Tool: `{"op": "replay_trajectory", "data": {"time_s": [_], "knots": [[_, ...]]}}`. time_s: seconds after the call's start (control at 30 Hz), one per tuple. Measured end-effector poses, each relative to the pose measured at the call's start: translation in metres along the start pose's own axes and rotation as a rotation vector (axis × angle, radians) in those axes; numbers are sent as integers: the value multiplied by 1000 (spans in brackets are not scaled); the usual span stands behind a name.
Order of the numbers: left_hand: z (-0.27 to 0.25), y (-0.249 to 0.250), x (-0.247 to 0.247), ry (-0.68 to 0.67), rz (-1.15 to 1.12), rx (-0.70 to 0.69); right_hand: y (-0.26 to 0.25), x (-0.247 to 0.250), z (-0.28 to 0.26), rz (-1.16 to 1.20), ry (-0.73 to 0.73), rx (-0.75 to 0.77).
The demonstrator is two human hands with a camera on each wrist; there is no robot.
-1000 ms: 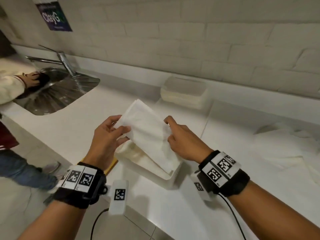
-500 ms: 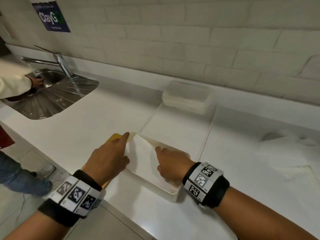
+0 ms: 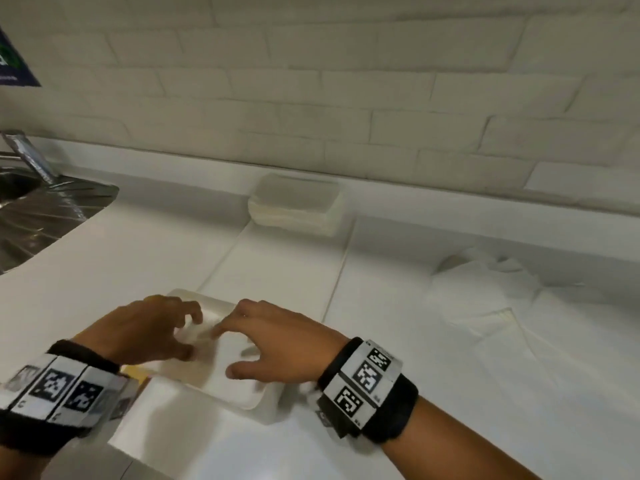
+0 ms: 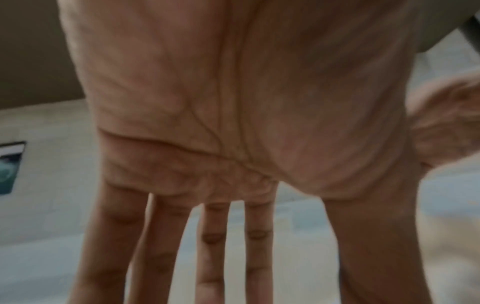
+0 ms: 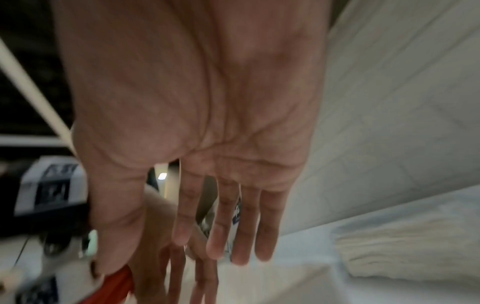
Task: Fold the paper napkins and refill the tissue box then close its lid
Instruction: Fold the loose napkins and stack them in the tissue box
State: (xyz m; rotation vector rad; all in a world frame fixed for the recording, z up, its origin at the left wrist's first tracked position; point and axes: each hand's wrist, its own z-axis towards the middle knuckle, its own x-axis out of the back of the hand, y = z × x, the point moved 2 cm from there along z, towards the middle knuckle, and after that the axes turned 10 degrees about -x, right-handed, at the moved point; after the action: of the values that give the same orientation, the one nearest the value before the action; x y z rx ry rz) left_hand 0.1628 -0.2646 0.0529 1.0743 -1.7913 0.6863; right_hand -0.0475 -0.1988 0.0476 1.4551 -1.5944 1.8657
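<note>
The open white tissue box [image 3: 258, 403] sits near the counter's front edge. A folded white napkin [image 3: 227, 379] lies flat inside it. My left hand [image 3: 188, 336] and right hand [image 3: 225, 353] are spread over the box, side by side, holding nothing. Whether the fingertips touch the napkin cannot be told through the blur. In the left wrist view my left hand [image 4: 233, 236] shows a bare palm and straight fingers. In the right wrist view my right hand [image 5: 207, 230] is equally bare and straight. A yellow-orange piece [image 3: 136, 372] shows beside the box under my left wrist.
A wrapped stack of napkins [image 3: 294, 206] stands at the back by the wall, also seen as a napkin stack [image 5: 405, 253]. Loose unfolded napkins [image 3: 485, 306] lie at the right. A steel sink [image 3: 38, 216] with a tap is at the far left.
Both hands lowered the folded napkin from the air into the box, pressed it down, then let go and spread their fingers. The head view swung right, away from the sink.
</note>
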Motion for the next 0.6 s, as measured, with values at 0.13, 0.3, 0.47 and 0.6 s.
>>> {"op": "replay_trajectory", "data": {"time_s": [0.13, 0.3, 0.47, 0.6], "knots": [[-4, 43, 53, 235, -45, -35, 47, 49, -74, 82, 231, -41], [5, 200, 91, 325, -155, -337, 161, 78, -194, -23, 299, -401], [86, 359, 59, 197, -203, -587, 278, 81, -309, -238, 226, -903], [150, 447, 0, 18, -148, -580, 321, 79, -359, -184, 185, -1043]]}}
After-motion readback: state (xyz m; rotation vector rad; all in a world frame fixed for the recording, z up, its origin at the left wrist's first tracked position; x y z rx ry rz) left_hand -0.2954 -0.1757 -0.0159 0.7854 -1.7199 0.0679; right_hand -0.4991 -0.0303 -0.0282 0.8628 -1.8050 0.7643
